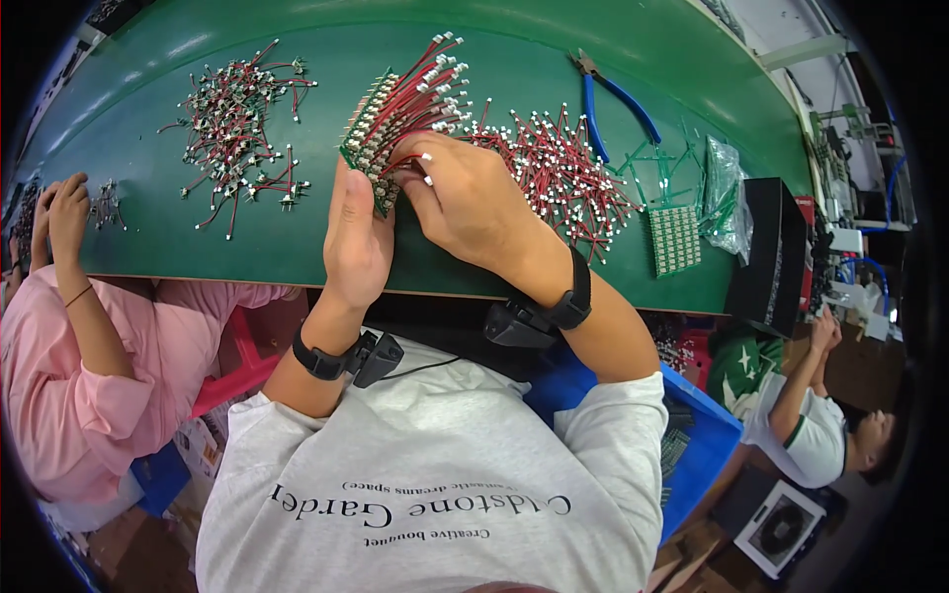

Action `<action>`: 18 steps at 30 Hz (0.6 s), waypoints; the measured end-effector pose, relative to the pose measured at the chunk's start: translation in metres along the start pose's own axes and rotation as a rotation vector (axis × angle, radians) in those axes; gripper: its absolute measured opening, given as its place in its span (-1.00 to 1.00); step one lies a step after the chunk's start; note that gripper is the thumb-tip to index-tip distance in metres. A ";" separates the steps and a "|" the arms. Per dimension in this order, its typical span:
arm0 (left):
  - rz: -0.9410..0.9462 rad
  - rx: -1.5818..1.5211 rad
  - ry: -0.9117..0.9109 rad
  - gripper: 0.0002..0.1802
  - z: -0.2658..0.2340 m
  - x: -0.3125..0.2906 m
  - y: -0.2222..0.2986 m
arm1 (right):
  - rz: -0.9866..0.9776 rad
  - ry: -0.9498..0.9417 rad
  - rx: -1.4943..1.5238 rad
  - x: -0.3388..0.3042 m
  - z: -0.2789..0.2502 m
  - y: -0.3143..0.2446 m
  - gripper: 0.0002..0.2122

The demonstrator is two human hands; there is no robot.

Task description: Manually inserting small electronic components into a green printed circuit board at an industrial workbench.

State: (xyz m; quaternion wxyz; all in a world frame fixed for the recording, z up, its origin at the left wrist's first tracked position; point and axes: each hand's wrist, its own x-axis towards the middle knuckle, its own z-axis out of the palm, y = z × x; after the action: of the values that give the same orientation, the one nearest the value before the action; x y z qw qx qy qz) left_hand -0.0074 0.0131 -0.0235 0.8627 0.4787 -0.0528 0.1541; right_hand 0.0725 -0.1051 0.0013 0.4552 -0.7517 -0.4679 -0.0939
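My left hand point(358, 237) grips a green circuit-board panel point(364, 138) by its lower end, thumb along the near side, and holds it tilted above the table. Rows of small pale connectors cover the panel, and many red wire leads point(427, 87) with white plugs fan out from it to the upper right. At the panel's lower right, my right hand point(476, 203) has its fingers closed round a red lead with white plug ends point(427, 158). The fingertips are partly hidden behind the hand, so where the lead meets the board cannot be seen.
Loose red leads point(568, 173) lie heaped to the right, small wired boards point(232, 124) to the left. Cutters with blue handles point(590, 109), green strips point(664, 163), another panel point(675, 240), a plastic bag point(727, 198) and a black box point(769, 252) stand rightward. People sit at both sides.
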 end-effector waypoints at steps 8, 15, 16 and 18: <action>-0.041 0.043 0.041 -0.42 0.001 -0.001 0.000 | -0.076 0.043 -0.079 -0.001 0.005 0.004 -0.85; -0.085 -0.228 0.173 -0.45 0.008 0.009 0.011 | 0.050 0.212 -0.042 0.014 -0.027 0.001 -0.72; -0.100 -0.263 0.181 -0.45 0.007 0.010 0.011 | 0.086 0.237 -0.005 0.015 -0.033 0.002 -0.69; -0.108 -0.261 0.210 -0.46 0.002 0.012 0.013 | 0.091 0.302 0.010 0.017 -0.041 0.008 -0.76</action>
State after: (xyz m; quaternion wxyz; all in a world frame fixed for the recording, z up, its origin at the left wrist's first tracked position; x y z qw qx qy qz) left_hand -0.0001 0.0206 -0.0087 0.9253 0.3461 0.0439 0.1484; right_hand 0.0994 -0.1272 0.0295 0.5279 -0.7471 -0.3602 -0.1829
